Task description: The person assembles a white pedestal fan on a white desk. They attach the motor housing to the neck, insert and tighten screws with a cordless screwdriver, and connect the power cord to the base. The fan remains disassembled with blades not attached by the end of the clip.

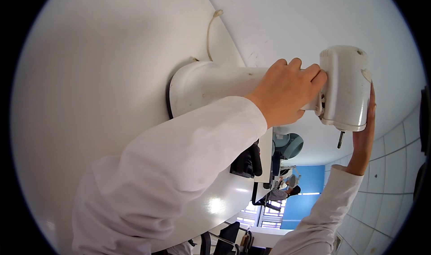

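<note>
A white electric fan body (215,82), without blades or grille, stretches sideways across the picture from its wide base to the motor housing (345,89). A bare metal shaft (340,139) sticks out of the housing. My left hand (287,91) is closed around the neck just beside the housing, its fingers curled over the top. Against the far end of the housing my right hand (369,120) lies with fingers stretched flat; the housing hides part of it. The base, with a dark rim, rests against the white tabletop (90,75).
A pale cord (208,35) runs near the base along the white wall (287,21). Beyond my left sleeve are a black object (247,162) and a teal fan (289,145). Farther off, a person (279,195) sits near a blue wall (305,178) and windows. Chairs (226,239) stand at the lower edge.
</note>
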Available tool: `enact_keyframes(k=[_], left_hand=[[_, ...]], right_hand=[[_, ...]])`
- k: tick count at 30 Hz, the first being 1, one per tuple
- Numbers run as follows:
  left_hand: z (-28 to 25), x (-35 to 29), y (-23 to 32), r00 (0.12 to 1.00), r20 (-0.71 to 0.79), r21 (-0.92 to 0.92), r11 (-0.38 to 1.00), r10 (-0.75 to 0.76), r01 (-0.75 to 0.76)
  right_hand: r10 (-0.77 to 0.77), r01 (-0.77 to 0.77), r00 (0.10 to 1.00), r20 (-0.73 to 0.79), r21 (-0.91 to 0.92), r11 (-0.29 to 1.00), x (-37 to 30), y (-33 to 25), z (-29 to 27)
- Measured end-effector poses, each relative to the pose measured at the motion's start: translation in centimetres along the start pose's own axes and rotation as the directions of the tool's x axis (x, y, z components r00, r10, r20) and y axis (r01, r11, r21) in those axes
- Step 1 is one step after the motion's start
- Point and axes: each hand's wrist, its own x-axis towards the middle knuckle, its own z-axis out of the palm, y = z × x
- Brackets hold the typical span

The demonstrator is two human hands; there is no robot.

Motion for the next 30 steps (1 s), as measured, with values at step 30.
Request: enact_keyframes(k=[30], left_hand=[[0.0, 0.5, 0.3, 1.0, 0.011, -0.007, 1.0, 0.007, -0.007]], right_hand=[[0.008, 0.006, 0.998, -0.065, 0.209, 0.978, -3.0, 2.3, 0.6]])
